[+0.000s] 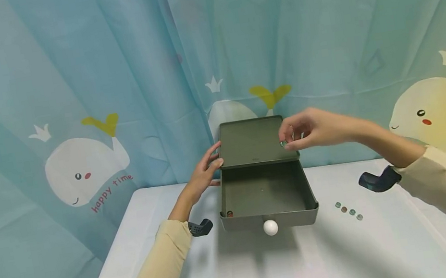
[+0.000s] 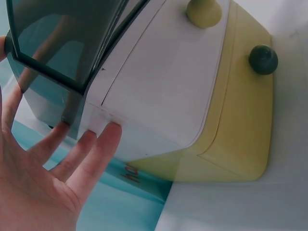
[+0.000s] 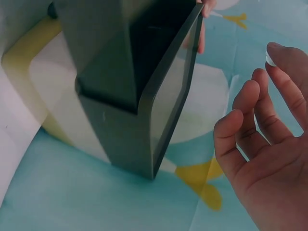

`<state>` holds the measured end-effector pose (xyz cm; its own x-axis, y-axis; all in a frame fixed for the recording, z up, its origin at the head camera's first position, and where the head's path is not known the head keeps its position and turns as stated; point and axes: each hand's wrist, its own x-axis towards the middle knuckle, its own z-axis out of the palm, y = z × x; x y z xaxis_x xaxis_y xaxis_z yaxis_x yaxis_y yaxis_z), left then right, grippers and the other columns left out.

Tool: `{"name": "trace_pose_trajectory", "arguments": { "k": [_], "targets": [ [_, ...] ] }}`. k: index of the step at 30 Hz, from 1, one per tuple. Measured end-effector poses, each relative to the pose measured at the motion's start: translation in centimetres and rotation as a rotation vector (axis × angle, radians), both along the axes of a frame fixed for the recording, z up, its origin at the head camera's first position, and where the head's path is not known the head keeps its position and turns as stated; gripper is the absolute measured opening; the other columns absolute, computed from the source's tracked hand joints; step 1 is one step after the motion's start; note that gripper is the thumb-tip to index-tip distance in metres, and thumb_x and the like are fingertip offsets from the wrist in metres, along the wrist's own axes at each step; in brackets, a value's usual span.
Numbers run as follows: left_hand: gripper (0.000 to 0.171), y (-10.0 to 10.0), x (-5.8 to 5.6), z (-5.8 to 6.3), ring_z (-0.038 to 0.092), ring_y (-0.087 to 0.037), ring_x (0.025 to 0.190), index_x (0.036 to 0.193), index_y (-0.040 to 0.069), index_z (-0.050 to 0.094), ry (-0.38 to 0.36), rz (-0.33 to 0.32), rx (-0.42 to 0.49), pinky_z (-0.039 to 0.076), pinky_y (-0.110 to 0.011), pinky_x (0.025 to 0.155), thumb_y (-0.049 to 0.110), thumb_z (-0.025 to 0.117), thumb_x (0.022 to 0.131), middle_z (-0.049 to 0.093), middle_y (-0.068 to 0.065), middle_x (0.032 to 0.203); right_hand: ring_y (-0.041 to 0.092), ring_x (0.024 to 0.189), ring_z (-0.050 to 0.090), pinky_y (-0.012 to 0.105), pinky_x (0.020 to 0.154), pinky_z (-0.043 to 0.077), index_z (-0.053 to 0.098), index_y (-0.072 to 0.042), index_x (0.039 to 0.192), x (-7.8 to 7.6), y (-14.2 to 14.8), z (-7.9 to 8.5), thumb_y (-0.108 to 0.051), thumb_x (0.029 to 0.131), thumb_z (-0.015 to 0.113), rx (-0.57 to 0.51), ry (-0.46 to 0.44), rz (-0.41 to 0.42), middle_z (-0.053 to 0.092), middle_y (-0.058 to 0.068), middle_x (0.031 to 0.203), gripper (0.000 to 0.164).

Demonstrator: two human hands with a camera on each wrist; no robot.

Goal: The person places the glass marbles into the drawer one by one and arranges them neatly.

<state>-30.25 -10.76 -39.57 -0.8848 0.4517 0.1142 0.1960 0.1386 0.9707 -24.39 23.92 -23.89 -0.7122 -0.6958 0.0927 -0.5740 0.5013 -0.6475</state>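
Observation:
A stacked drawer box has a dark green top tier, a white tier and a yellow tier. Its green drawer is pulled out, and a reddish marble lies in the front left corner. My right hand pinches a greenish glass marble between thumb and fingertip, above the right side of the box top. In the right wrist view this marble looks clear and is partly covered by the fingers. Spread fingers of my left hand rest against the box's left side.
Several marbles lie in a slanted row on the white table, right of the drawer. A white round knob sticks out from the drawer front. Behind the box hangs a blue curtain with whale prints.

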Motion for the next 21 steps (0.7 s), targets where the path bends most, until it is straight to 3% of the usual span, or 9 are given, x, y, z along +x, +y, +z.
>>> {"name": "trace_pose_trajectory", "arguments": {
  "k": [8,21],
  "targets": [
    [0.063,-0.1,-0.1,0.0,0.039,-0.041,0.144,0.163,0.037,0.028,-0.008,-0.005,-0.006,0.051,-0.064,0.095,0.038,0.051,0.105,0.024,-0.015,0.166,0.028,0.074,0.061,0.029,0.063,0.051,0.071,-0.016,0.103,-0.9,-2.9,-0.7,-0.013,0.094,0.076,-0.017,-0.023,0.063,0.065,0.004,0.086,0.011],
    [0.062,0.2,0.0,-0.1,0.042,-0.04,0.143,0.162,0.039,0.029,-0.011,0.007,-0.012,0.051,-0.064,0.094,0.039,0.052,0.105,0.026,-0.013,0.165,0.021,0.079,0.064,0.033,0.07,0.054,0.071,-0.018,0.102,-1.8,-7.0,-1.5,-0.018,0.095,0.076,0.001,-0.016,0.161,0.068,0.0,0.09,0.008]
  ]
}}
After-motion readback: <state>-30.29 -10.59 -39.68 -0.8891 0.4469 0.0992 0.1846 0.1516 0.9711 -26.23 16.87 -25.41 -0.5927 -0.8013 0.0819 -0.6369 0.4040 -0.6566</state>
